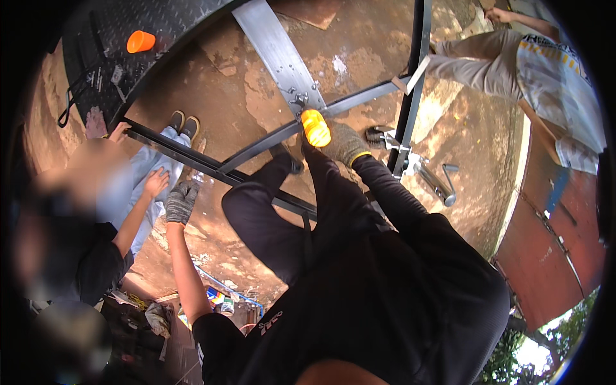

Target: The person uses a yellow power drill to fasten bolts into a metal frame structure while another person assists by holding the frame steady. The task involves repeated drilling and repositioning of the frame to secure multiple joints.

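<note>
My right hand (348,145), in a grey knit glove with a yellow cuff, is closed on a bright yellow-orange plastic container (316,128). It is over the joint where a flat steel bar (276,48) meets a dark crossbar (263,145) of a metal frame. Small dark metal pieces (299,100) lie on the bar's end beside the container. To the left, my gloved left hand (181,201) is raised near the frame's long rail (183,154); its fingers look loosely apart and nothing shows in them.
An orange cup (141,42) and small hardware lie on a dark textured metal sheet (173,19). At left, another person's hand (120,132) touches the frame. A second person (507,64) stands at right. A clamp (401,149) and a metal tool (437,183) are by the right rail.
</note>
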A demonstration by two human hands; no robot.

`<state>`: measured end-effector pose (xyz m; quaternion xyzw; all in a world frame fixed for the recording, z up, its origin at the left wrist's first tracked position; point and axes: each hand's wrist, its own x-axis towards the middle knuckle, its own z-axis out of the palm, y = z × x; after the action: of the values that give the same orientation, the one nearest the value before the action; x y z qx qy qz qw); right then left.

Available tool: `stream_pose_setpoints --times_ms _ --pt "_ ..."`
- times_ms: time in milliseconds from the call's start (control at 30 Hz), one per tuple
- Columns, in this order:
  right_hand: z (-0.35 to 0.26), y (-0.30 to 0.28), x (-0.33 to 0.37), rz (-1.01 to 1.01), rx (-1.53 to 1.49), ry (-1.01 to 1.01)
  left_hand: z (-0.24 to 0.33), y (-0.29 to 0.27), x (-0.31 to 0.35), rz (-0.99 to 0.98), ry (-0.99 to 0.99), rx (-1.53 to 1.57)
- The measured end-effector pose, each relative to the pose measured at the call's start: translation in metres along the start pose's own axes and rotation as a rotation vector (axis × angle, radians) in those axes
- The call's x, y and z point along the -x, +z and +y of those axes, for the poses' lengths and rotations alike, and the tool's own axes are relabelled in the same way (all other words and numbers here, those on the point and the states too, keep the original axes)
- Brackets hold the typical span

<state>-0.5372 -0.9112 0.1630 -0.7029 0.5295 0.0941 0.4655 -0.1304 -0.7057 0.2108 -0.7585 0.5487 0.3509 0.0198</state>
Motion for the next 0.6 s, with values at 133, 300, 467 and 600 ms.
stream_pose_setpoints --times_ms 133,300,467,600 --pt "0.008 0.016 0.006 0.035 -0.08 0.068 0.068 0.022 0.003 0.062 -0.003 0.462" --pt "-0.002 0.019 0.012 0.048 -0.073 0.13 0.184 0.028 -0.024 0.186 0.13 0.549" --pt "-0.017 0.038 -0.003 0.131 -0.188 0.228 0.252 0.057 -0.123 0.319 0.594 0.51" --pt "-0.013 0.045 -0.006 0.234 -0.239 0.278 0.27 0.085 -0.166 0.147 0.825 0.427"
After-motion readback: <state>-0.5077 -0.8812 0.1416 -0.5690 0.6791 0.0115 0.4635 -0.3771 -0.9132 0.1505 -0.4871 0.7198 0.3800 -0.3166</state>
